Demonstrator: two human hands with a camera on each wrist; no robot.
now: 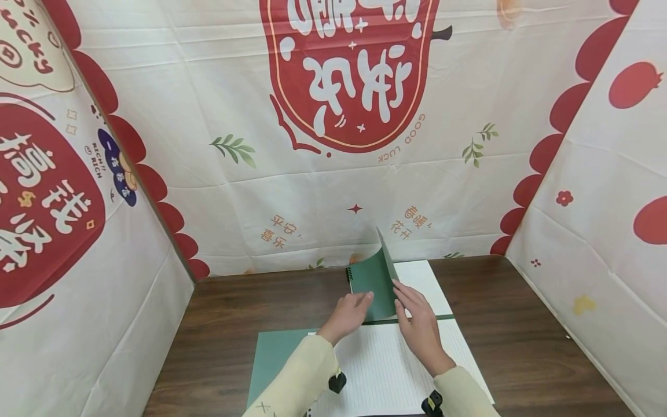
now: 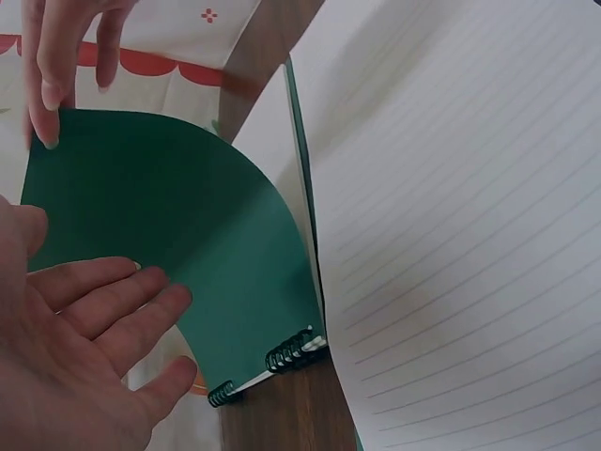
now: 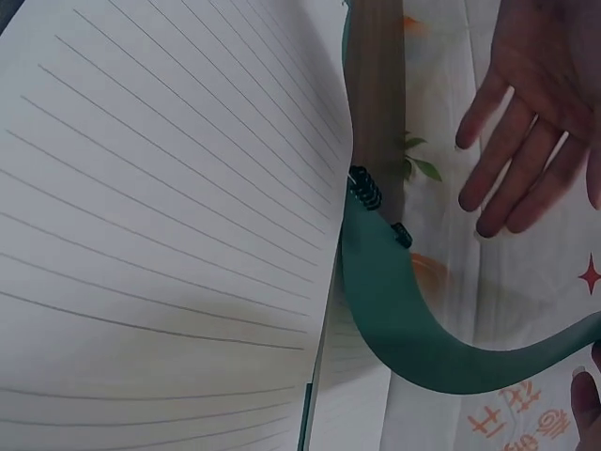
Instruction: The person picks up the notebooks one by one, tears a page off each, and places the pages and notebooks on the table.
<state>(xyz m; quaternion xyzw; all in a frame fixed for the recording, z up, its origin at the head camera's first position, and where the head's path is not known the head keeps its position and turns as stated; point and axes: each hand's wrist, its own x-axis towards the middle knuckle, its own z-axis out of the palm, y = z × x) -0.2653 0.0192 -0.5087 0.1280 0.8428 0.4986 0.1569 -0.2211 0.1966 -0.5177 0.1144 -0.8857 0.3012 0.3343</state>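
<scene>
A spiral-bound notebook with a green cover [image 1: 369, 277] lies at the back of the table, its cover lifted and curving upward. My right hand [image 1: 418, 324] pinches the cover's free edge with its fingertips; in the left wrist view those fingers [image 2: 49, 94] are at the cover's corner. My left hand [image 1: 348, 315] hovers by the cover's near left side, palm turned up and fingers extended, holding nothing. Nearer me lies a second notebook, open, with lined pages [image 1: 383, 365] and a green cover [image 1: 273, 353] folded out to the left. Black coils [image 2: 291, 352] bind the back notebook.
The dark wooden table [image 1: 224, 324] extends to both sides of the notebooks. Behind it hangs a white printed cloth [image 1: 333, 191], with more cloth walls at left [image 1: 130, 278] and right [image 1: 589, 249].
</scene>
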